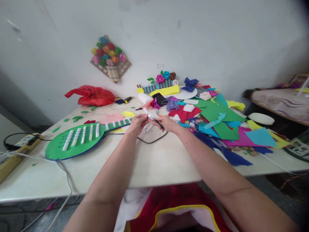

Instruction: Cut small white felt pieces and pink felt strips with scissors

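Note:
Above the middle of the table, my left hand [140,122] pinches a small white paper strip [145,111] between thumb and fingers. My right hand [167,123] grips what looks like a pair of scissors with dark handles [159,124], their front end against the white strip. Both hands are close together, and the fingers partly hide the blades. To the left of my left hand lies a green paper guitar-like shape [80,143] with white rolled bars across it. Its neck reaches close to my left wrist.
Coloured paper sheets [212,111] and scraps cover the right side. A red plastic bag [90,95], yellow-and-black handled tool [124,100], black phone [159,99] and purple yarn [172,104] lie at the back. A power strip [19,154] with cables sits left. Paper flowers [106,53] hang on the wall.

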Demonstrator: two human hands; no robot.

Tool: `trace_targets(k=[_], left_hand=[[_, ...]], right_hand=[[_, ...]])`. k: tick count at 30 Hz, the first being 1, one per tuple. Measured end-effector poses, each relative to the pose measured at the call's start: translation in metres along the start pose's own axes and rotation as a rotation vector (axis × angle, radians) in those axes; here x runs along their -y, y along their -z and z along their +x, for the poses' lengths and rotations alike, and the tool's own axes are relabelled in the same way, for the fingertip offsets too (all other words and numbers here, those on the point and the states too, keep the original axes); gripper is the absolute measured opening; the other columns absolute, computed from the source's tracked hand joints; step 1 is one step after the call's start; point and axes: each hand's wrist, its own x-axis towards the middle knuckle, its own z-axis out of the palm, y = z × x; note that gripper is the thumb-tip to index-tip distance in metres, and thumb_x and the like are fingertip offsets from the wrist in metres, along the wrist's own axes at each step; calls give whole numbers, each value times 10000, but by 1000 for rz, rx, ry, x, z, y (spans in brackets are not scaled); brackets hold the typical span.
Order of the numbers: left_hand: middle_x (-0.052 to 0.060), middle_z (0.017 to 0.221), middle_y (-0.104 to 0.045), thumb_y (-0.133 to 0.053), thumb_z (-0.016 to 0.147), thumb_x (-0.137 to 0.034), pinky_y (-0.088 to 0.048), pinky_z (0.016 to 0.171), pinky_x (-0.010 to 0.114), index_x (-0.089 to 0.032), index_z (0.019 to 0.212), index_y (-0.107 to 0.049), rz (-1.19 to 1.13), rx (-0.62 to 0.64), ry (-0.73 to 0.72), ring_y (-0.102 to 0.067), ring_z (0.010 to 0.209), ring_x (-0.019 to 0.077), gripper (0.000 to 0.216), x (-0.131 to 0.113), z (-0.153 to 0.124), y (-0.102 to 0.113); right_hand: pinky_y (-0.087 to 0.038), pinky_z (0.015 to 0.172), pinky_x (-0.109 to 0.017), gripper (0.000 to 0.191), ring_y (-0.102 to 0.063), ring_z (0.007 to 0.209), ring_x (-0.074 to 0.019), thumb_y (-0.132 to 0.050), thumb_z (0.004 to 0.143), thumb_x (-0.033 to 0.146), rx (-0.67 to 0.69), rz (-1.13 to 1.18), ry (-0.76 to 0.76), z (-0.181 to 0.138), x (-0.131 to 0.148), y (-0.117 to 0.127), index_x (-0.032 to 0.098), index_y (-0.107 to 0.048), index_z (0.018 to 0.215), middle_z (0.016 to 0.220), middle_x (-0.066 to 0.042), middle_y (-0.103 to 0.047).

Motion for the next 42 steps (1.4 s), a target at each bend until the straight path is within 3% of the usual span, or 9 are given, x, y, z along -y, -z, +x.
trace_targets(k=[8,24,42], left_hand=[[18,532,-583,-662,654,-94,-514,620,230,-96,615,-595,-32,-126,-1,-564,525,89,77,-2,-1,-3],[26,549,-596,-719,627,-177,-495,545,206,-103,616,-582,80,23,25,-557,507,85,156,0,-2,-2],[30,565,-599,-680,644,-137,-497,547,203,-98,632,-576,51,0,21,-570,525,91,111,-1,0,1]], right_hand=[[-397,362,-176,411,-395,398,-47,-641,656,531,-3,-10,-10,-1,1,0,126,-620,718,474,56,-412],[-363,346,-162,413,-391,407,-46,-625,662,535,10,23,-58,-2,0,4,123,-617,679,480,44,-421],[-298,369,-174,422,-337,392,-41,-637,618,557,-34,-54,-55,-5,10,0,136,-605,644,435,74,-359]])
